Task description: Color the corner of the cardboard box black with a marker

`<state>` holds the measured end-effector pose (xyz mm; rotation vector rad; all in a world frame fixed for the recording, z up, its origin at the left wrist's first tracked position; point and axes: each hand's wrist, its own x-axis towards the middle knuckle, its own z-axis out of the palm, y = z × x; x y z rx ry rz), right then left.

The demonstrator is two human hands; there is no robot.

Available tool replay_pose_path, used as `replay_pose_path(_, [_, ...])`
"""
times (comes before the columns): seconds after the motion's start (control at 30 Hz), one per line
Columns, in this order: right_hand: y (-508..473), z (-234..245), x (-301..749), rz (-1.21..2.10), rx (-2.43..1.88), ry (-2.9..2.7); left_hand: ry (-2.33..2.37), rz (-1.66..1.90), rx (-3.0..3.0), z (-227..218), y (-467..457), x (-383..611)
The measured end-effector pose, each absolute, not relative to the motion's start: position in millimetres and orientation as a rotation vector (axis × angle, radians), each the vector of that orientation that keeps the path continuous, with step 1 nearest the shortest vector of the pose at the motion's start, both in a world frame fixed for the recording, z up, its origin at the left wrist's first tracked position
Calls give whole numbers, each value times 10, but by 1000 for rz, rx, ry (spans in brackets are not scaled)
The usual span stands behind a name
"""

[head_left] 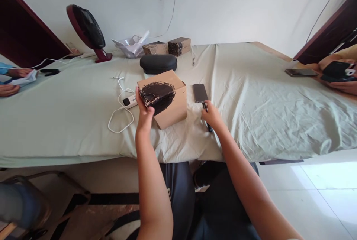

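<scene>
My left hand [145, 113] grips the left corner of a brown cardboard box [174, 108], thumb on the near side and fingers along the far edge. Dense black scribbles cover that corner, across two faces. The box sits at an angle above the cloth; whether its whole base touches is hidden. To its right, my right hand [213, 115] is closed around a slim black marker [208, 125], which points down and toward me near the tabletop. Just beyond this hand lies a dark smartphone [200, 93], flat on the cloth.
A white power strip [130, 101] with a looped cable lies left of the box. Behind are a black zip case [158, 63], two small cartons [179, 46], a plastic bag [132, 46] and a fan [87, 28]. Other people's hands [341, 73] show at both sides.
</scene>
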<state>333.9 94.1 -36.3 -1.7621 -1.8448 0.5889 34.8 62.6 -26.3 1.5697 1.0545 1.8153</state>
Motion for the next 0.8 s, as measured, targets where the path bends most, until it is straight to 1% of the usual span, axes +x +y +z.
replay_pose_path(0.1, [959, -376, 3368, 668, -1379, -1659, 1160, 1768, 1510, -589, 600, 451])
replay_pose_path(0.17, [962, -402, 3380, 714, -1132, -1561, 1190, 1750, 1439, -698, 583, 521])
replay_pose_path(0.2, [963, -423, 3380, 743, -1074, -1555, 1193, 1762, 1411, -719, 571, 552])
replay_pose_path(0.33, [965, -520, 3355, 932, -1137, -1591, 1204, 1852, 1324, -666, 487, 657])
replay_pose_path(0.4, [963, -543, 3352, 976, -1125, -1554, 1189, 1862, 1268, -617, 432, 700])
replay_pose_path(0.63, [1008, -584, 3365, 987, -1033, -1524, 1208, 1809, 1151, -509, 382, 717])
replay_pose_path(0.8, [1063, -631, 3308, 870, -1038, -1600, 1272, 1770, 1162, -463, 389, 687])
